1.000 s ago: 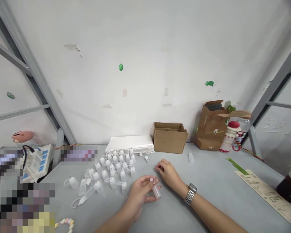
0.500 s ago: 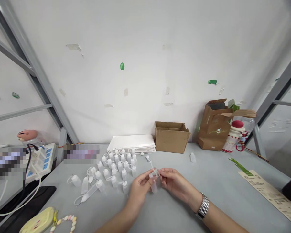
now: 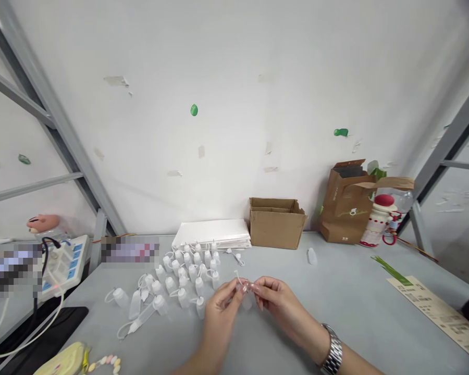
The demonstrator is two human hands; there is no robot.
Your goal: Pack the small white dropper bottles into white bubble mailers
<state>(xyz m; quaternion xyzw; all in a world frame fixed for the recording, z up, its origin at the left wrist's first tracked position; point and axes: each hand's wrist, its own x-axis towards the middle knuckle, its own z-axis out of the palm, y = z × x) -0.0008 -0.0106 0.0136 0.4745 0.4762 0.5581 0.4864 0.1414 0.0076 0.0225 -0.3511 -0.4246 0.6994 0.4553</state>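
Observation:
A small translucent squeeze bottle [image 3: 247,302] is held between my two hands over the middle of the table. My left hand [image 3: 223,302] pinches it near the top. The fingertips of my right hand [image 3: 276,298] meet the left ones at the bottle's neck, closed on its white cap, which they mostly hide. A thin white cap strap [image 3: 238,277] sticks up beside the left fingers. Left of my hands stand several similar bottles [image 3: 183,297] with white strapped caps. Behind my hands, a loose white cap [image 3: 238,260] lies on the table.
A stack of white sheets [image 3: 214,233], an open cardboard box [image 3: 276,229] and a brown paper bag [image 3: 342,211] line the wall. One uncapped bottle [image 3: 311,256] lies right of centre. A power strip [image 3: 68,265] and yellow case [image 3: 64,359] are at left.
My fingertips have come together at the top of the bottle, the right hand moving in from the side. The strap now points upward by the left fingers. The view has shifted slightly.

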